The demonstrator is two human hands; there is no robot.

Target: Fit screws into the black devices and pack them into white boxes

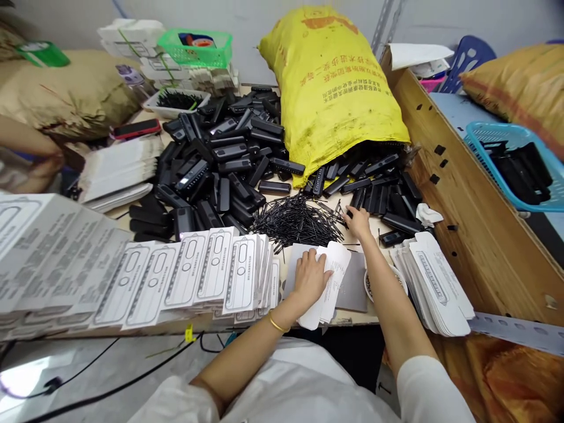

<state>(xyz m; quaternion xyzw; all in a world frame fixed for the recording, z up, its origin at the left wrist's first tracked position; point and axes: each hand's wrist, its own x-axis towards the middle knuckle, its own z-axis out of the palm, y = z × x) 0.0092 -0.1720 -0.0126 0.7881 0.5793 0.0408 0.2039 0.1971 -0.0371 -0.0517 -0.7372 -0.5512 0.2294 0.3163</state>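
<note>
Fanning across the near left of the tabletop [352,320], a long overlapping row of printed white cardboard sleeves [211,273] ends just left of the left hand [311,277], each one offset from the next so it can be lifted off singly. That hand lies palm down on a flat white card sleeve with small print [335,276], fingers [318,262] spread and pressing it against the tabletop, which seems meant to keep it from sliding. Just beyond those fingers lies a loose heap of thin black pins [295,218], and further out, a wide pile of black rectangular plastic cases [220,164].

Forward and right of the sleeve, the right hand [359,223] reaches to the right edge of the pin heap, fingers curled together at a pin (whether one is actually pinched I cannot tell). More black cases spill from the mouth of a tall yellow woven sack [330,82] lying beyond these fingers, close enough to reach. Under the right forearm sits a small white bowl [396,275], and to its right a stack of unfolded white card blanks [436,282] rests against a wooden board [467,200].
</note>
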